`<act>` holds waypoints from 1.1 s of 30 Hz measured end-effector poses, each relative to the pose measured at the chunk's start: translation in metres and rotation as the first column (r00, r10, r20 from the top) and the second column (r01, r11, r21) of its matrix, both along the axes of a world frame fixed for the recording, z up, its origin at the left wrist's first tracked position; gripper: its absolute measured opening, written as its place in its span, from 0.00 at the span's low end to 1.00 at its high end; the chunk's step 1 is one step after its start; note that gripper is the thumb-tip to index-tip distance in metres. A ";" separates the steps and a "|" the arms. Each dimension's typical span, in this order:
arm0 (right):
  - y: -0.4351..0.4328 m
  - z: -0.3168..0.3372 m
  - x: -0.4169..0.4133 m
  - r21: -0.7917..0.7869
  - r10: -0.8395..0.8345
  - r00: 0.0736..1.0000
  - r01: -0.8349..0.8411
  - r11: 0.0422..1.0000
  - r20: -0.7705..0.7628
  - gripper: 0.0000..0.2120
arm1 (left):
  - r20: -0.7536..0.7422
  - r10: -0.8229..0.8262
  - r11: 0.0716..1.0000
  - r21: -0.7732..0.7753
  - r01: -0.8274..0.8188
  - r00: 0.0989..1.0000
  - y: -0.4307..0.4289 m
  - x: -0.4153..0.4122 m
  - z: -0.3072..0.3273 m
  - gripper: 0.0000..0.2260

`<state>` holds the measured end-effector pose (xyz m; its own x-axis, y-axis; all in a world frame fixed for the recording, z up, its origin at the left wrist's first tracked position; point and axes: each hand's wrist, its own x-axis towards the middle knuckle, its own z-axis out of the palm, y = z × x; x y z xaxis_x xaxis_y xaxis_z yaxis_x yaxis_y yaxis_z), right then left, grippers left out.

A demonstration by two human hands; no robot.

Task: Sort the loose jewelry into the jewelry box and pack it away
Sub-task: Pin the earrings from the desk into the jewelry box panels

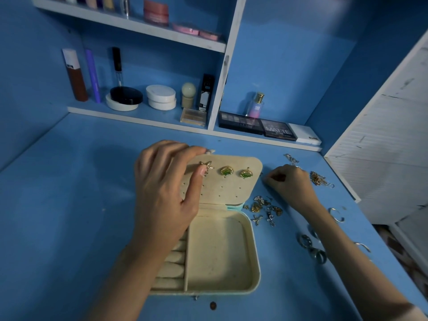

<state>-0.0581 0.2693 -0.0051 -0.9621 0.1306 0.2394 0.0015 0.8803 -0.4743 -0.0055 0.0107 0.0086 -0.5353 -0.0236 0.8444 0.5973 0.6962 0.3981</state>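
1. The jewelry box lies open near the front edge of the counter. Its earring panel is tipped up toward the back edge.
2. A star-shaped earring and two green earrings sit in the panel's top row. The big compartment of the box looks bare.
3. Loose pieces lie to the right of the box: a heap of small earrings just beside the hinge, rings nearer the right edge, and chains toward the back right corner.
4. Handling, as I judge it: the earrings are tiny, light and hard, with thin posts that could bend, so take each by its decorated front. The chains are limp and tangle easily and are best lifted whole. The rings are stiff and may roll.
5. The left hand clamps the panel. Its fingers hook over the top edge and its thumb presses the front beside the star-shaped earring, steadying it.
6. The right hand rests knuckles-up on the counter just beside the panel's right edge, fingers curled under. Whether they pinch anything cannot be told.
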 end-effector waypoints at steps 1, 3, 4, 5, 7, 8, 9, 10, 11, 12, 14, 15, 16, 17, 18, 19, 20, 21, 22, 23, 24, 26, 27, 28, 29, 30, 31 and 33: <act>0.001 -0.001 0.000 0.004 0.005 1.000 -0.005 1.000 0.002 0.04 | -0.002 0.000 1.000 0.002 0.000 1.000 0.000 0.000 0.000 0.10; 0.002 -0.001 0.000 0.001 0.013 1.000 -0.013 1.000 0.010 0.04 | -0.004 0.000 1.000 0.003 0.000 1.000 0.000 0.000 0.000 0.10; 0.003 -0.001 0.001 -0.007 0.018 1.000 -0.018 1.000 0.013 0.03 | -0.005 -0.001 1.000 0.003 0.001 1.000 0.001 0.000 0.000 0.10; 0.004 0.000 0.001 -0.016 0.023 1.000 -0.023 1.000 0.018 0.02 | -0.005 -0.003 1.000 0.004 0.003 1.000 0.001 0.000 0.000 0.10; 0.006 0.003 0.004 -0.019 0.042 0.999 -0.041 0.999 0.032 0.02 | -0.003 -0.006 1.000 0.001 0.006 1.000 0.000 0.000 0.000 0.10; 0.006 0.004 0.005 -0.008 0.058 0.998 -0.058 0.998 0.038 0.03 | -0.002 -0.005 1.000 -0.001 0.005 1.000 0.000 0.000 -0.001 0.10; 0.007 0.005 0.007 0.006 0.077 0.996 -0.077 0.997 0.040 0.04 | 0.000 -0.003 1.000 -0.002 0.003 1.000 0.000 0.000 -0.001 0.10; 0.007 0.005 0.008 0.019 0.095 0.995 -0.095 0.995 0.038 0.04 | 0.002 -0.002 1.000 -0.002 0.002 1.000 -0.001 -0.001 -0.001 0.10; 0.008 0.004 0.009 0.031 0.110 0.993 -0.111 0.993 0.032 0.04 | 0.004 -0.001 1.000 -0.001 0.001 1.000 0.000 -0.001 -0.001 0.10; 0.008 0.003 0.010 0.042 0.124 0.992 -0.125 0.991 0.023 0.04 | 0.005 -0.001 1.000 -0.001 0.001 1.000 0.000 -0.001 -0.001 0.10; 0.009 0.001 0.011 0.050 0.143 0.990 -0.143 0.988 0.005 0.02 | 0.003 0.000 1.000 -0.002 0.000 1.000 0.000 -0.001 -0.001 0.10; 0.010 0.001 0.012 0.048 0.148 0.989 -0.147 0.988 -0.001 0.02 | -0.001 0.000 1.000 -0.003 0.000 1.000 0.000 0.000 -0.001 0.10; 0.011 0.000 0.012 0.039 0.149 0.989 -0.148 0.988 -0.004 0.01 | -0.005 0.000 1.000 -0.002 0.000 1.000 0.000 0.000 0.000 0.10; 0.012 0.000 0.012 0.025 0.148 0.989 -0.148 0.989 -0.004 0.01 | -0.010 0.000 1.000 -0.001 0.000 1.000 0.000 0.000 0.000 0.09; 0.013 -0.001 0.012 0.008 0.148 0.989 -0.148 0.989 -0.003 0.01 | -0.017 0.000 1.000 0.001 0.000 1.000 0.000 0.000 -0.001 0.09; 0.015 -0.001 0.013 -0.006 0.148 0.989 -0.148 0.989 -0.004 0.01 | -0.023 -0.001 1.000 0.003 0.001 1.000 0.000 -0.001 -0.001 0.09; 0.016 -0.002 0.013 -0.015 0.149 0.989 -0.150 0.989 -0.009 0.02 | -0.028 -0.001 1.000 0.004 0.001 1.000 0.000 -0.001 -0.001 0.08; 0.017 -0.003 0.013 -0.020 0.151 0.988 -0.152 0.988 -0.018 0.02 | -0.030 0.000 1.000 0.004 0.000 1.000 0.000 -0.001 -0.001 0.08; 0.018 -0.004 0.013 -0.027 0.151 0.988 -0.152 0.988 -0.027 0.03 | -0.029 0.001 1.000 0.004 0.000 1.000 0.000 -0.001 -0.001 0.08; 0.018 -0.005 0.013 -0.033 0.148 0.988 -0.149 0.988 -0.034 0.03 | -0.028 0.001 1.000 0.006 -0.001 1.000 0.000 -0.001 -0.001 0.08; 0.019 -0.005 0.013 -0.039 0.144 0.989 -0.146 0.989 -0.040 0.03 | -0.026 0.002 1.000 0.008 -0.001 1.000 0.000 0.000 -0.001 0.09; 0.020 -0.007 0.014 -0.042 0.142 0.988 -0.144 0.989 -0.053 0.04 | -0.022 0.001 1.000 0.009 -0.001 1.000 0.000 0.000 -0.001 0.09; 0.020 -0.007 0.014 -0.041 0.147 0.987 -0.150 0.988 -0.060 0.04 | -0.021 0.001 1.000 0.006 -0.001 1.000 0.000 0.000 -0.001 0.09; 0.020 -0.008 0.014 -0.041 0.154 0.986 -0.157 0.987 -0.065 0.05 | -0.021 0.002 1.000 0.004 -0.001 1.000 0.000 0.000 -0.001 0.09; 0.020 -0.008 0.015 -0.042 0.161 0.985 -0.164 0.985 -0.068 0.06 | -0.021 0.002 1.000 0.002 -0.002 1.000 0.000 0.000 -0.001 0.09; 0.020 -0.008 0.015 -0.043 0.168 0.983 -0.171 0.984 -0.070 0.06 | -0.020 0.004 1.000 0.000 -0.004 1.000 0.000 0.000 -0.001 0.09; 0.020 -0.008 0.015 -0.043 0.174 0.982 -0.177 0.983 -0.070 0.07 | -0.018 0.005 1.000 -0.002 -0.005 1.000 0.000 0.000 -0.001 0.09; 0.020 -0.007 0.016 -0.043 0.182 0.981 -0.185 0.982 -0.071 0.07 | -0.017 0.005 1.000 -0.002 -0.005 1.000 0.000 0.000 -0.001 0.10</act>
